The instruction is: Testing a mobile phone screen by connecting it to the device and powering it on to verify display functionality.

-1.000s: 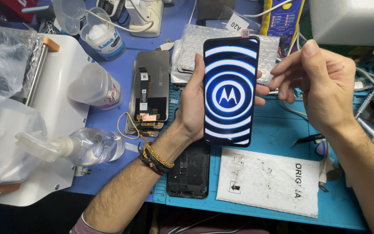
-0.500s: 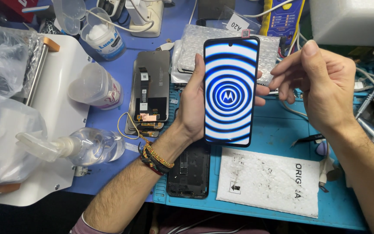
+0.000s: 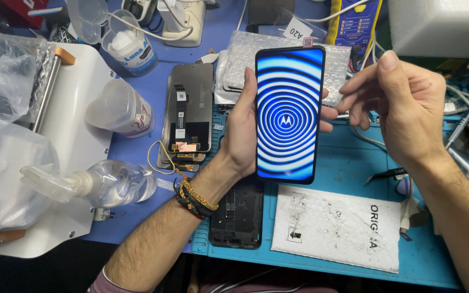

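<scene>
My left hand [image 3: 243, 127] holds a smartphone [image 3: 287, 111] upright by its edges, screen towards me. The screen is lit with blue and white concentric rings around a small logo. My right hand [image 3: 403, 100] hovers just right of the phone, fingers loosely curled, fingertips close to its upper right edge, holding nothing. Braided bracelets [image 3: 194, 196] sit on my left wrist. Under my left forearm lies a black phone frame [image 3: 237, 214] on the blue mat [image 3: 348, 163].
A bare display panel [image 3: 188, 108] lies face down left of the phone. A clear spray bottle [image 3: 96, 184] and plastic cups [image 3: 118, 108] rest on a white machine [image 3: 74, 135]. A bubble-wrap pouch [image 3: 337, 228], tweezers [image 3: 386, 174] and tools [image 3: 460, 130] lie to the right.
The ring animation on the phone screen has tightened and its central logo has shrunk. Both hands stay almost still.
</scene>
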